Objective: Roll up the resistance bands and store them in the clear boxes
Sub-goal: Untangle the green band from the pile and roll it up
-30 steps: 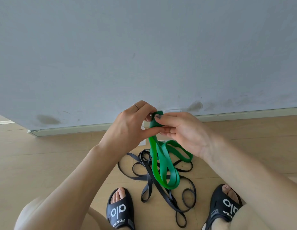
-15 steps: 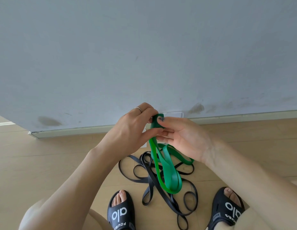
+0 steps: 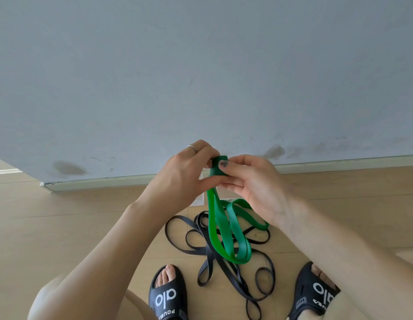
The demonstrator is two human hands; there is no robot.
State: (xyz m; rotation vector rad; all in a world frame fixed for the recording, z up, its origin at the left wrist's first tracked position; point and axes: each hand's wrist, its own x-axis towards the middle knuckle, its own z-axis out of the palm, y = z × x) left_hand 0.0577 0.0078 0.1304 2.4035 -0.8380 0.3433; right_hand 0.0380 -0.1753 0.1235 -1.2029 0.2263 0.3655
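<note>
- Green resistance band held up in front of the grey wall, its top end wound into a small tight roll between both hands, just above frame centre.
- Left hand at 9 o'clock of the roll, fingers curled and clamped on the green band, thumb pressed against the strands just under the roll; thin ring on one finger.
- Right hand at 3 o'clock of the roll, thumb with dark polish laid across the roll's front, remaining fingers curled underneath, pinching it.
- Loose remainder of the green band hanging toward 6 o'clock in long doubled loops, lowest bend over the floor between the feet; one loop swinging out toward 4 o'clock under the right wrist.
- Black resistance bands tangled on the wooden floor directly beneath the green loops, spreading from 9 o'clock round to 5 o'clock of the green band's low end; whether touching the green band, cannot tell.
- Black slide sandals at the bottom edge: left sandal at 7 o'clock of the tangle, right sandal at 4 o'clock, both with white lettering.
- Pale baseboard along the wall's foot behind the hands; scuff marks on the wall just above.
</note>
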